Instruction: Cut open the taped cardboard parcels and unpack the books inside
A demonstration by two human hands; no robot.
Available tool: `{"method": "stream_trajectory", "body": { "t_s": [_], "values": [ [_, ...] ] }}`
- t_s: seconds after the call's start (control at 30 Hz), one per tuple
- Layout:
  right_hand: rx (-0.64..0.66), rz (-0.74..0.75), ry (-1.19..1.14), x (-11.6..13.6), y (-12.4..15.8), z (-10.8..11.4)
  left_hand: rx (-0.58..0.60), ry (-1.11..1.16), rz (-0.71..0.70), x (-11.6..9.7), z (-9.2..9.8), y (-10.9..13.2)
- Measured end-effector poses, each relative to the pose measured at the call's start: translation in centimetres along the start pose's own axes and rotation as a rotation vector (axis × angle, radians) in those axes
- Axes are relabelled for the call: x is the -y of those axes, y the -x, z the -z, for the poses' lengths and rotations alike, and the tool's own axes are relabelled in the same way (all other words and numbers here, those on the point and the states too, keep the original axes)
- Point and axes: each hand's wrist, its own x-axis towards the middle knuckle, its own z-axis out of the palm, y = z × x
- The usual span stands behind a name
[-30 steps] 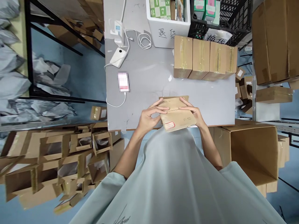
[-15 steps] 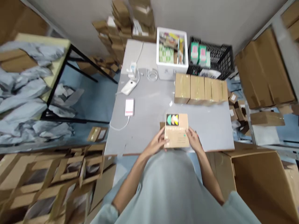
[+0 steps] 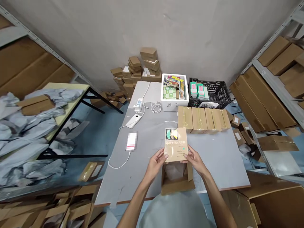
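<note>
A tan book (image 3: 176, 145) with a dark patch of green and yellow shapes on its cover is held up between my two hands. My left hand (image 3: 156, 160) grips its left edge, thumb on the cover. On the opposite side, my right hand (image 3: 195, 161) pinches the lower right corner. Below the book, an open cardboard box (image 3: 177, 186) sits at the table's front edge, flaps spread; the book and my hands cover part of it. Several taped cardboard boxes (image 3: 199, 118) stand in a row beyond my right hand.
On the grey table (image 3: 220, 158) are a white foam box (image 3: 174, 104) of books and a black crate (image 3: 219, 91). A white power bank (image 3: 133, 121), a phone (image 3: 131, 141) and cables lie at left. A large open carton (image 3: 275, 202) stands at front right.
The book, in both hands, has moved forward over the table, away from my body. The open cardboard box beneath has come into view. My head view has tilted up.
</note>
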Motion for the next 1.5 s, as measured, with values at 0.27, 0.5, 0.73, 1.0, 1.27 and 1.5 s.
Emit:
{"method": "stream_trajectory", "body": {
  "t_s": [0.27,0.5,0.73,1.0,1.27,1.5],
  "values": [
    [-0.079,0.22,-0.038,9.7,-11.4,-0.1,0.125,-0.033,-0.306,-10.9,-0.2,-10.7],
    [-0.208,0.358,-0.137,18.9,-22.2,0.0,-0.141,-0.038,-0.538,-20.5,-0.6,-19.1],
    [-0.304,0.116,0.015,9.9,-15.6,5.3,-0.285,-0.21,-0.355,-8.5,3.3,-10.5],
    [-0.511,-0.186,0.062,-6.8,2.7,9.4,-0.364,-0.19,0.138,8.3,6.0,3.9],
    [-0.341,-0.389,0.079,-11.9,9.6,7.5,-0.238,-0.144,0.305,12.6,0.8,8.6],
    [-0.303,-0.399,0.184,-12.3,8.9,7.0,-0.218,-0.18,0.195,15.7,-0.2,8.2]
  ]
}}
